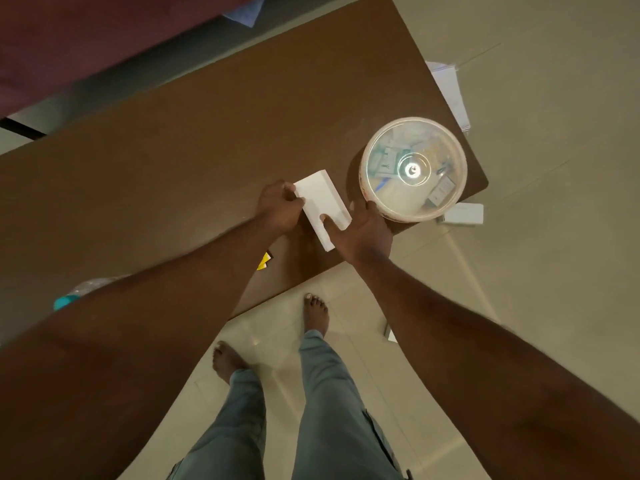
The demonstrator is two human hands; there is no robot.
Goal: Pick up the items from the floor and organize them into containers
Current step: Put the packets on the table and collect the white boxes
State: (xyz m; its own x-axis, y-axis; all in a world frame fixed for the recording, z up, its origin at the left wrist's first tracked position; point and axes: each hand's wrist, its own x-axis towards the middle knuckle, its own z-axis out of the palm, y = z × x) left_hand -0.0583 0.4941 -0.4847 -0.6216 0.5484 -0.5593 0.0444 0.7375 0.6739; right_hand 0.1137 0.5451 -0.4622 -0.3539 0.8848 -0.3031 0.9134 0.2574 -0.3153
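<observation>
A white rectangular box (320,202) lies on the brown table (173,161) near its right end. My left hand (278,209) grips the box's left edge. My right hand (362,233) holds its lower right corner, thumb on top. Just right of the box stands a round container (414,168) with a clear lid on it; several small packets show through the lid. My right hand's fingers touch the container's near wall.
On the tiled floor, a white flat box (464,213) lies beside the table's right corner, papers (448,88) lie farther back, and a small white item (390,336) sits near my right arm. A plastic bottle (83,289) and a yellow scrap (264,261) rest on the table.
</observation>
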